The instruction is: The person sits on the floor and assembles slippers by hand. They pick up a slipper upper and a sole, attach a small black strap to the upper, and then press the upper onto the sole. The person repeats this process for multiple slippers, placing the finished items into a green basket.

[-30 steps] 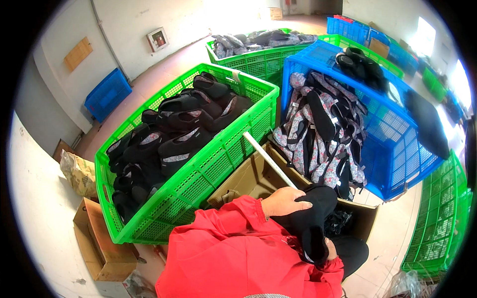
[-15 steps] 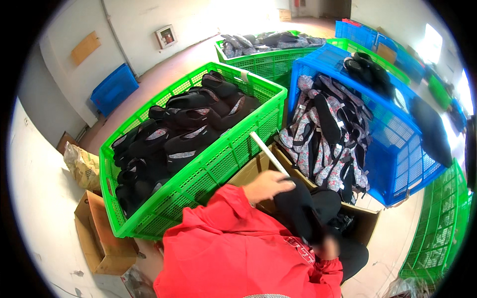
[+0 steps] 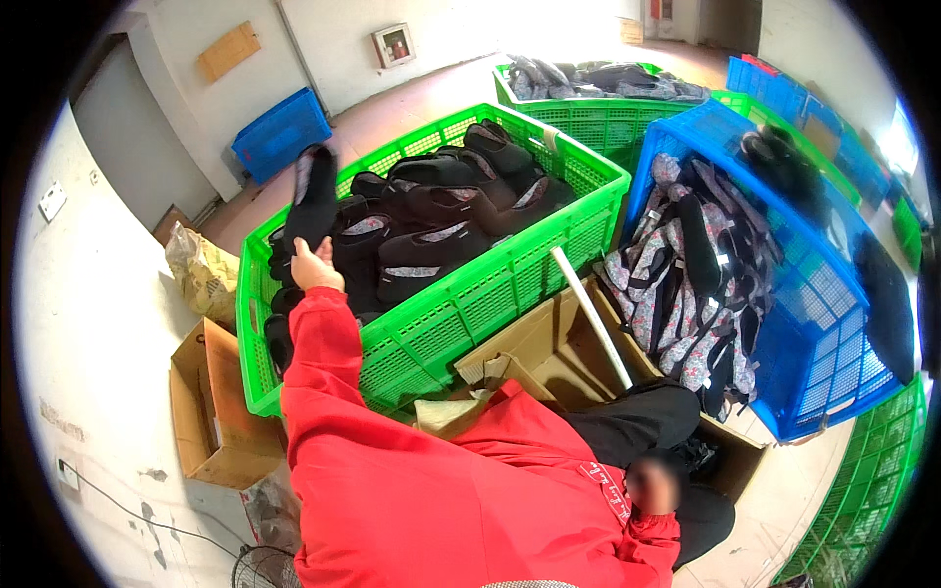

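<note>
My left hand is stretched out to the left, its fingers closed round one end of a black slip-on shoe. This shoe stands nearly upright above the left end of the green basket. Inside the basket lies a heap of black shoes, some showing a pale patterned lining. Close to my lap, my right hand is blurred, and its fingers cannot be made out. Something dark shows just above it, its kind unclear.
At right a tilted blue crate holds patterned, black-edged pieces. A white pole leans across an open carton before me. Another carton stands at left by the wall. A green basket sits behind.
My left hand has swung from my lap out to the left with the black shoe, now over the green basket. My right hand stays by my lap. The view has shifted left.
</note>
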Demonstrator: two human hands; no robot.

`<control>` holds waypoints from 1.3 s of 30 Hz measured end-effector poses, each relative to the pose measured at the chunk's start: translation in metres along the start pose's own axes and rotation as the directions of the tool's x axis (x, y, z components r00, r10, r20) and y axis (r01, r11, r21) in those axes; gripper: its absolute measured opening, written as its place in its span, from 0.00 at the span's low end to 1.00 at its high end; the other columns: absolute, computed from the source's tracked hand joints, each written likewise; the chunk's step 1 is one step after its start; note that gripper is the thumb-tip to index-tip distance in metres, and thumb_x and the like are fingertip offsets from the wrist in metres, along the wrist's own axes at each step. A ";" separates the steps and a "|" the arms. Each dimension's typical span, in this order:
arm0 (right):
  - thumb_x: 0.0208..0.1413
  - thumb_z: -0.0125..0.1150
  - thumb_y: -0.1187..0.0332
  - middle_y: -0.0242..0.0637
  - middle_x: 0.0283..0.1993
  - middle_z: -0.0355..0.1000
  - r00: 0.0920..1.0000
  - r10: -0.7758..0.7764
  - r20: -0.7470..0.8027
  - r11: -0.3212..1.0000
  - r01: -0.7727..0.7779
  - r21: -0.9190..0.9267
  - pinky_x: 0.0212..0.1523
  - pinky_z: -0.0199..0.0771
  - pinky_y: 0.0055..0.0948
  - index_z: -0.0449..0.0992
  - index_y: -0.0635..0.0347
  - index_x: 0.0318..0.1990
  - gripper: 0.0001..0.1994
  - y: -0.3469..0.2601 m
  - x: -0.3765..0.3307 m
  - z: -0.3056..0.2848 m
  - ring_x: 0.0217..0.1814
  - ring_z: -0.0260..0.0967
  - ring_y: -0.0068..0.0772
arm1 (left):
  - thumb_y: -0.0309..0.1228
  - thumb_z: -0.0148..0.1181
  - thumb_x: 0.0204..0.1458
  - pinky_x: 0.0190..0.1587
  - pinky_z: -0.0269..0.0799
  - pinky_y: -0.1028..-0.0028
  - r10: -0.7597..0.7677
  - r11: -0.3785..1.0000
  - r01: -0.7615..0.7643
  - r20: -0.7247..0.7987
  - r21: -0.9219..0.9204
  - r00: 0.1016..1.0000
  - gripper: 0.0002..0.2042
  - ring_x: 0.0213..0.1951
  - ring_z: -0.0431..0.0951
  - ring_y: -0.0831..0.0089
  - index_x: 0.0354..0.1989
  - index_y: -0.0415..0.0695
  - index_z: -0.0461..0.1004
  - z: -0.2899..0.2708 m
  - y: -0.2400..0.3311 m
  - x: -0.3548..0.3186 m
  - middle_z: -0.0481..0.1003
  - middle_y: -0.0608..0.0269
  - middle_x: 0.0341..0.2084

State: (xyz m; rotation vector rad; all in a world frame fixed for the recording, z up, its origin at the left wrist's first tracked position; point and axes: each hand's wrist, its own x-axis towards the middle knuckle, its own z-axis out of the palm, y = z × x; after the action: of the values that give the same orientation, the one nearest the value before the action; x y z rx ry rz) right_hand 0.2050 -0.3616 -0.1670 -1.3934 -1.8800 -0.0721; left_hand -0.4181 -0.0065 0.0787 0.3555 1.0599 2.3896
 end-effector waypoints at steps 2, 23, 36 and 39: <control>0.54 0.60 0.71 0.46 0.38 0.76 0.994 0.074 0.077 0.987 -0.084 0.135 0.27 0.73 0.27 0.72 0.62 0.48 0.14 0.000 0.000 -0.002 0.31 0.75 0.38 | 0.33 0.54 0.59 0.48 0.77 0.70 0.102 0.994 -0.103 -0.016 -0.046 0.995 0.23 0.45 0.78 0.58 0.55 0.29 0.58 -0.038 -0.009 0.039 0.72 0.43 0.42; 0.66 0.50 0.68 0.44 0.37 0.77 0.617 0.512 0.598 -0.092 -0.653 0.752 0.28 0.73 0.20 0.73 0.66 0.48 0.11 -0.020 0.004 -0.011 0.28 0.74 0.27 | 0.26 0.54 0.56 0.42 0.76 0.67 0.255 0.052 -0.828 0.794 0.558 0.552 0.10 0.36 0.80 0.62 0.43 0.39 0.77 -0.028 -0.101 -0.052 0.79 0.55 0.35; 0.64 0.53 0.67 0.45 0.35 0.78 0.458 0.585 0.669 -0.341 -0.609 0.716 0.28 0.74 0.19 0.74 0.64 0.46 0.10 -0.035 0.021 -0.023 0.25 0.73 0.26 | 0.24 0.62 0.49 0.44 0.74 0.63 -0.194 0.682 -0.718 0.981 0.140 0.008 0.18 0.41 0.77 0.55 0.51 0.40 0.72 0.109 -0.246 -0.341 0.77 0.50 0.38; 0.64 0.54 0.67 0.44 0.35 0.78 0.438 0.601 0.668 -0.363 -0.595 0.717 0.28 0.73 0.19 0.75 0.64 0.47 0.11 -0.036 0.025 -0.028 0.24 0.72 0.24 | 0.42 0.66 0.47 0.55 0.70 0.59 -0.461 0.360 -0.822 0.850 0.441 0.254 0.36 0.55 0.71 0.47 0.61 0.33 0.63 0.131 -0.320 -0.351 0.71 0.37 0.52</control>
State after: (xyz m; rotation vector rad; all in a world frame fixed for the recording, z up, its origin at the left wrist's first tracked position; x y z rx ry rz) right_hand 0.1882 -0.3690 -0.1182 -1.0604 -0.3356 1.5343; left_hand 0.0405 0.0688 -0.0856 2.2493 1.5195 0.7291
